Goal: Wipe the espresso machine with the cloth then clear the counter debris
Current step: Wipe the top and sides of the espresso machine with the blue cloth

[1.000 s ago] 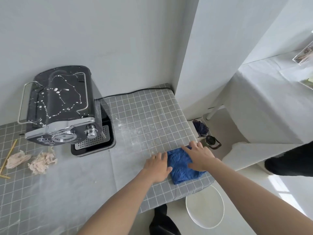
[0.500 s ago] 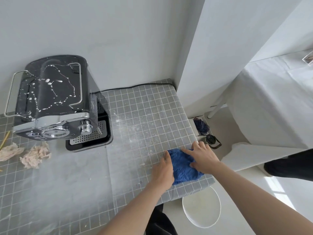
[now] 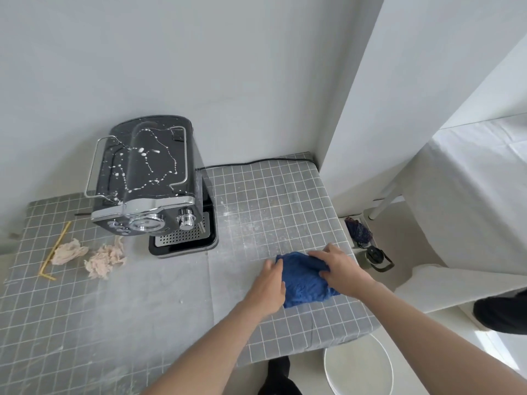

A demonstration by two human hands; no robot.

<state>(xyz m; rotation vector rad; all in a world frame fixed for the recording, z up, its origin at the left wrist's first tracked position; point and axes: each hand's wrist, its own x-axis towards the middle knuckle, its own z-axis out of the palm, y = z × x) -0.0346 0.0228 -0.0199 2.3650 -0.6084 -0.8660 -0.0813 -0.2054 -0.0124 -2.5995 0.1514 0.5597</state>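
Head view, items as found. Cloth (image 3: 306,277): blue, bunched, lying on the table (image 3: 271,195) near its front right edge, between both hands, likely being gathered into a pad for wiping. Left hand (image 3: 268,286): fingers straight, pressed against the cloth's left side. Right hand (image 3: 340,270): fingers curled over the cloth's top, gripping it. Espresso machine (image 3: 142,178): well beyond the left hand, top spattered white, unwiped. Crumpled tissues (image 3: 104,259) and yellow stick (image 3: 54,249): far left of it, uncleared.
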